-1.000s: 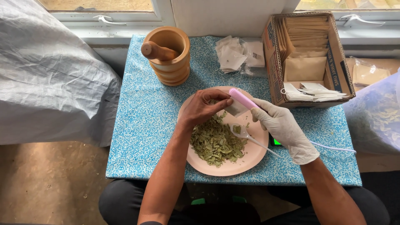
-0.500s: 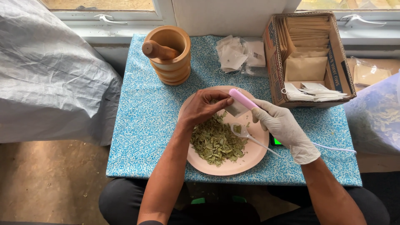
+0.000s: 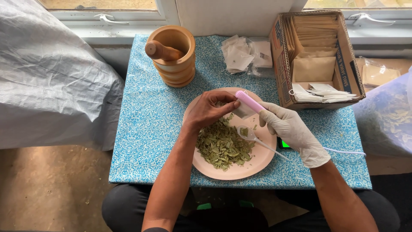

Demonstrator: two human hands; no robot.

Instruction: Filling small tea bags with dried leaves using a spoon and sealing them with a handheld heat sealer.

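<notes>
A pale pink plate [image 3: 240,174] lies on the blue patterned table and carries a heap of dried green leaves [image 3: 223,146]. My bare left hand [image 3: 210,109] pinches a small white pouch [image 3: 243,111] over the plate's far side. My gloved right hand [image 3: 292,129] grips a pink stick-shaped tool [image 3: 249,102], whose tip rests against the pouch. A white cable [image 3: 343,151] runs from this hand off to the right. On the plate below the hands lies a clear plastic spoon [image 3: 253,136] with a few leaves in its bowl.
A wooden mortar with its pestle [image 3: 174,56] stands at the back left. Several white pouches [image 3: 244,53] lie behind the plate. At the back right is a cardboard box [image 3: 317,56] of paper envelopes. Grey sheeting [image 3: 51,77] bulges on the left; a clear bag of leaves [image 3: 386,116] sits on the right.
</notes>
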